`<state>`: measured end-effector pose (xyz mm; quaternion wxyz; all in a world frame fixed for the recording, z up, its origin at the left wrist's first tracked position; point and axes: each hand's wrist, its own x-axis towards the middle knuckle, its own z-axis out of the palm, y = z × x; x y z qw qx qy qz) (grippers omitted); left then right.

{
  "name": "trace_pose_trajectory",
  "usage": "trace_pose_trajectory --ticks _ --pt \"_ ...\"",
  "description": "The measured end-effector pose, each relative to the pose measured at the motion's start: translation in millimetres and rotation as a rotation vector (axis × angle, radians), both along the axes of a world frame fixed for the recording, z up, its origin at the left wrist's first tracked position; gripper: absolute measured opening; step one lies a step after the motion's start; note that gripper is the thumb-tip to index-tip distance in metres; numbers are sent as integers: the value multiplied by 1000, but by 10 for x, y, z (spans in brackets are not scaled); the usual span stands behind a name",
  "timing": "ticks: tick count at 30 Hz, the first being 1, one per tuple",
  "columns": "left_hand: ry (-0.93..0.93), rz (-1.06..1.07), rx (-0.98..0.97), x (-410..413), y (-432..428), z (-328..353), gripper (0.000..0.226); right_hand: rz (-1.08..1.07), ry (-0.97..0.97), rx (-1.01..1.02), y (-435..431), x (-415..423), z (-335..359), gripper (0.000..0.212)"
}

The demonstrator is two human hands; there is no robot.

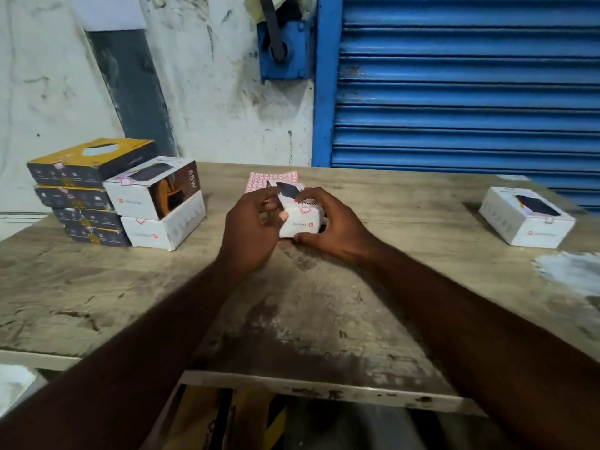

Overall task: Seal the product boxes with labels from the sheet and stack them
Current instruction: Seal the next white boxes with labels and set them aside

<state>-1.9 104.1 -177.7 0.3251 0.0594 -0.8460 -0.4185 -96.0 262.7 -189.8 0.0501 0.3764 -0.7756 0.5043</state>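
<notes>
Head view, worn wooden table [308,303].
- White product box [300,224] at table centre, held between both hands; cannot tell whether its base touches the table.
- Left hand [253,230]: fingers curled, thumb tip pressed on the box's near-left edge.
- Right hand [329,222]: fingers wrapped over the box's right side, thumb under the near lower edge. Firm grip.
- Label sheet [259,180], pink-and-white grid, lies flat just behind the box, partly hidden by it.
- Far left: two stacked white boxes [159,206] touching a stack of dark boxes [81,196], four high.
- Far right: lone white box [526,219], well apart.
- Blue shutter [470,86] behind the table.
</notes>
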Motion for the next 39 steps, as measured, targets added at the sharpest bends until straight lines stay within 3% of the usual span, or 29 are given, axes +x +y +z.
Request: trace_pose_trajectory --ticks 8,15,22,27,35,39 --pt "128 -136 6 -433 423 4 40 -94 -45 -193 499 -263 34 63" --pt "226 -222 67 -801 683 -9 37 -162 91 -245 765 -567 89 52" --pt "201 -304 55 -953 536 -111 51 -177 219 -271 729 -571 61 49" --pt "64 -591 251 -916 396 -101 47 -177 265 -255 698 -518 21 44" --pt "-37 -663 493 -838 433 -57 48 -182 322 -189 749 -495 44 40" --pt "45 -681 372 -822 469 -21 52 -216 380 -151 765 -478 37 37"
